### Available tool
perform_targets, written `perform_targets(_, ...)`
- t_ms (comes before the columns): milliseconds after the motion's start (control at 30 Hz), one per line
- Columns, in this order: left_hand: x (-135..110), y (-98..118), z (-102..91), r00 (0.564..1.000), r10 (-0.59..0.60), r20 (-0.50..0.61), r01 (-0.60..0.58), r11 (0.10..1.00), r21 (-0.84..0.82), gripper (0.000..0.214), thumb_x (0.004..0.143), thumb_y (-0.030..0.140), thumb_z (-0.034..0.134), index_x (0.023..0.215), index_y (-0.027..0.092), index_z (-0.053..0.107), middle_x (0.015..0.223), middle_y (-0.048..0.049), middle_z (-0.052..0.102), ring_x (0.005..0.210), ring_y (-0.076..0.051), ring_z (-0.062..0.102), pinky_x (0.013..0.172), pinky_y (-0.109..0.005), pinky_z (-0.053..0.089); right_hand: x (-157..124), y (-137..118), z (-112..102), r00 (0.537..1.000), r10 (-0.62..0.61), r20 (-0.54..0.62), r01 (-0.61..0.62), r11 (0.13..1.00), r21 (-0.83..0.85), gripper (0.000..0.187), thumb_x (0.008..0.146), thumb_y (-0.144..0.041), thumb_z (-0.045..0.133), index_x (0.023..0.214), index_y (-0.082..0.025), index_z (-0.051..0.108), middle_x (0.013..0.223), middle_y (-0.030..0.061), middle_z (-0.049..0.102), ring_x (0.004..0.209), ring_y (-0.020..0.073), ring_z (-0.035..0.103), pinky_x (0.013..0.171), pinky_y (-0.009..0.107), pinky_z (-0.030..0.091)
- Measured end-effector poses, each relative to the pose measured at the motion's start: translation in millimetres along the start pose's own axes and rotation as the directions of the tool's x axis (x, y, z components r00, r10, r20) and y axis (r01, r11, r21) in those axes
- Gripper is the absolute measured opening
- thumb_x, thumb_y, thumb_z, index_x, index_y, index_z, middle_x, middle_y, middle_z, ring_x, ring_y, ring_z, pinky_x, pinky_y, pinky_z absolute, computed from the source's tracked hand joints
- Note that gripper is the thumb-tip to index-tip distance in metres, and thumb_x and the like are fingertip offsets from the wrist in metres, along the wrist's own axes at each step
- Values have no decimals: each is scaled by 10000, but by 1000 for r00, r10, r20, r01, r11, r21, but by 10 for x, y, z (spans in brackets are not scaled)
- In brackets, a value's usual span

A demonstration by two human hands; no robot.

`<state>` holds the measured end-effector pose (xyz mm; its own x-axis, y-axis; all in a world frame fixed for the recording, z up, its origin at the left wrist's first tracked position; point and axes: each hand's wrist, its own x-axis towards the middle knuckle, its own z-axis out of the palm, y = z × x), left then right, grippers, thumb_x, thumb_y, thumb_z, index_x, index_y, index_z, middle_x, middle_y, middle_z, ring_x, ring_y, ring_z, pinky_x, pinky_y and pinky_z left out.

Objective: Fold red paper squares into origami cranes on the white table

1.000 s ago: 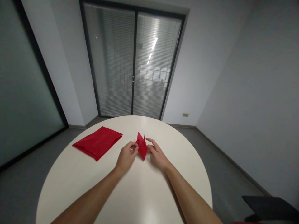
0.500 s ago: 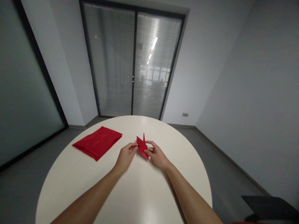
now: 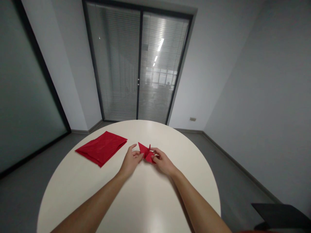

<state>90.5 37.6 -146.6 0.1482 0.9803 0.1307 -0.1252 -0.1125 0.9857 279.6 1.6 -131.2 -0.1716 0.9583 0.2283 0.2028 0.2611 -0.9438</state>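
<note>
Between my two hands, above the middle of the round table, is a small red origami crane (image 3: 146, 152), its pointed flaps spreading to the left and upward. My left hand (image 3: 131, 160) has its thumb against the crane's lower left part, with the index finger lifted off it. On the other side, my right hand (image 3: 163, 161) pinches the crane's right part between thumb and fingers. Some folds are hidden behind the fingertips.
A larger folded sheet of red paper (image 3: 102, 148) lies on the left of the white round table (image 3: 136, 200). Beyond the table stands a glass door with blinds (image 3: 116, 64). A black chair part (image 3: 282, 215) shows at the lower right.
The crane's left flap has been spread out farther left, and its upright point looks shorter and tipped. My left index finger has lifted away. The right hand has barely moved.
</note>
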Motion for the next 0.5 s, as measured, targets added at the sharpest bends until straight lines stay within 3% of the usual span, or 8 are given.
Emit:
perform_targets(200,-31,33,28,1000,17,15,-17,1000,-12,807,677,429,828,1329,138,453,735,9,683,667,-174,671,616,-254,468,16,51,33,999,35,-23,-32,989,141,501,844,-456,728,1217,-200,514,762,-19,637,689,145,564,654,272,408)
perform_targets(367,-30,45,33,999,1,-38,0,1000,25,674,673,384,833,1223,150,520,705,0,694,632,-186,676,574,-251,473,12,57,-5,996,88,-21,-84,988,130,446,836,-484,729,1126,-217,519,727,-32,630,575,115,489,524,236,322)
perform_targets(500,-25,72,44,999,-41,-25,42,999,21,560,664,380,810,1097,151,540,722,-31,714,623,-190,677,553,-254,481,16,72,-22,996,84,-20,-81,988,130,421,823,-469,738,1085,-206,541,757,-13,651,597,118,508,531,237,332)
